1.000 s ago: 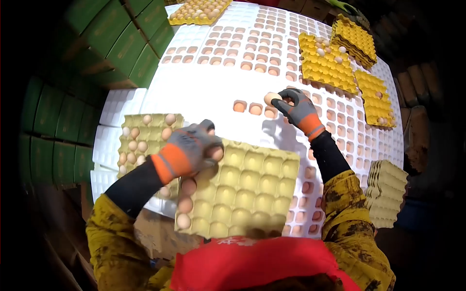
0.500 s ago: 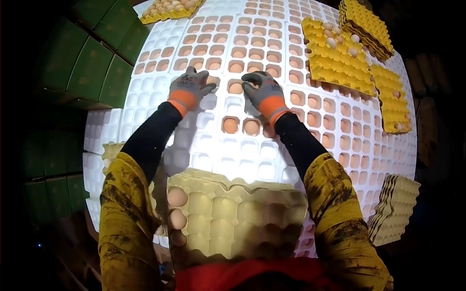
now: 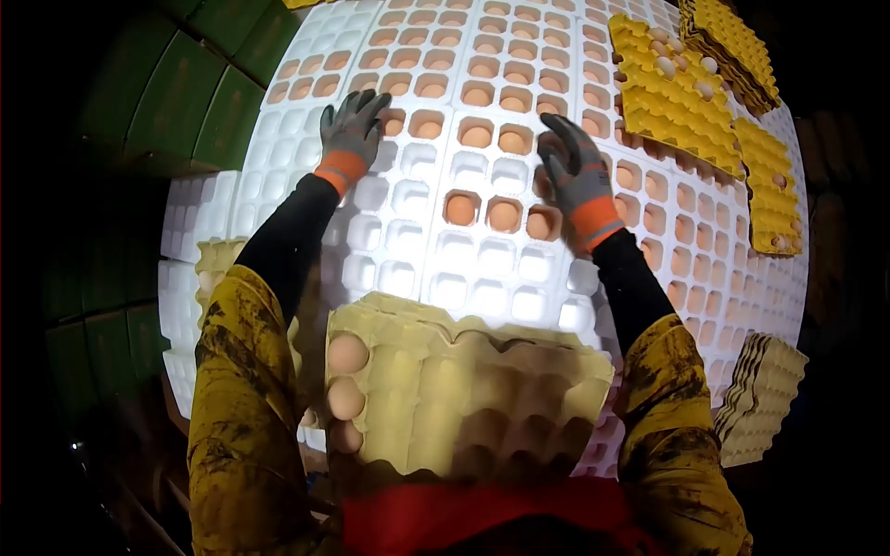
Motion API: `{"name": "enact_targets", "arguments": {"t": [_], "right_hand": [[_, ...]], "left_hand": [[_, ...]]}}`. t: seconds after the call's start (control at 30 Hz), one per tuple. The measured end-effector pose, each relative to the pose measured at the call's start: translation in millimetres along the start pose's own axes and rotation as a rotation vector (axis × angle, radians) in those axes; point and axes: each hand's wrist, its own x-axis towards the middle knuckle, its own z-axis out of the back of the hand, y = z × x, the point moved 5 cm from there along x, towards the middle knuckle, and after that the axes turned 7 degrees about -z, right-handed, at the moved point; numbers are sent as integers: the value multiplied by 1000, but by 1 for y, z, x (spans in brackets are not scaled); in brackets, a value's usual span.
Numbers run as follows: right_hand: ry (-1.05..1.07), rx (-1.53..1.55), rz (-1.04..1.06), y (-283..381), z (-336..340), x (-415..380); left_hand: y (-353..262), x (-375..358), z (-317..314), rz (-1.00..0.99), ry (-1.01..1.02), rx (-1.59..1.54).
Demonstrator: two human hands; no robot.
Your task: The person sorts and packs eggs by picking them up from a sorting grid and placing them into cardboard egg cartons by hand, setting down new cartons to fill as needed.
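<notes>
Both hands wear grey gloves with orange cuffs. My left hand is over the white foam trays, fingers spread, beside a brown egg in its cell. My right hand hangs at the right edge of a partly filled foam tray, its fingers apart, with no egg seen in it. Two eggs sit in that tray's top row, and three brown eggs, one at the middle, fill a lower row. Near my body lies a beige pulp tray with three eggs down its left side.
Yellow egg trays with a few eggs lie at the upper right, near a yellow stack. A beige tray stack stands at the lower right. Green boxes line the left side.
Both hands have moved apart, and their fingers have opened out. Eggs now show in the top-row cells near where the hands were. The view has shifted slightly.
</notes>
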Motion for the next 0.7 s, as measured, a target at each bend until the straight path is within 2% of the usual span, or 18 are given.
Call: {"name": "enact_targets", "arguments": {"t": [0.07,0.1,0.13,0.2,0.27,0.33,0.37,0.4,0.47,0.53,0.6,0.63,0.7], "right_hand": [[18,-12,62,24,23,-14],[83,85,0,40,35,-25],[144,181,-59,61,47,-38],[232,153,-84,103,60,-60],[393,94,81,157,44,-91],[674,175,-31,208,9,-122],[597,27,246,227,-8,-134],[507,-118,518,237,-29,-148],[603,-317,871,242,-80,-156],[579,-355,1037,233,-108,-157],[749,-204,959,239,-108,-151],[778,-190,731,246,-94,-145],[770,324,224,244,-68,-140]], "left_hand": [[-7,-13,17,-91,-49,122],[-4,-19,33,-35,-83,-114],[-12,-28,63,57,-92,-483],[-25,-58,118,232,-33,-846],[-37,-98,175,221,-22,-913],[-46,-148,218,368,34,-941],[-57,-172,237,464,35,-939],[-72,-192,258,424,69,-867],[-89,-235,280,499,79,-869],[-109,-275,298,520,49,-869],[-136,-306,319,551,236,-649],[-148,-322,326,476,191,-611],[-174,-345,334,319,183,-441]]}}
